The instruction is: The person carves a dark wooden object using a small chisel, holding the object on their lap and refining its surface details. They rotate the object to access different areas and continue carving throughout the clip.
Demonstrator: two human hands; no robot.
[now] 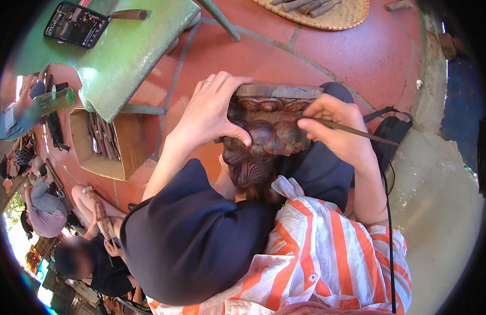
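Note:
A dark brown wood carving (pixel 264 137) with rounded, deeply cut relief stands between my knees, its flat edge facing away from me. My left hand (pixel 214 107) steadies it from the left: the fingers reach over the far edge and the thumb presses on the carved front. In my right hand (pixel 340 126) is a slim, tapered, stick-like tool (pixel 353 131), pinched between thumb and fingers. Its tip lies at the right side of the carving, and the other end points out to the right. Whether it is a file or a scraper, I cannot make out.
A green table (pixel 143 39) with a phone (pixel 76 24) on it stands far left. Below it is a cardboard box (pixel 124 157) of wooden-handled tools. A woven tray (pixel 327 23) holds more tools. A black bag (pixel 392 134) sits right. Other people work at left.

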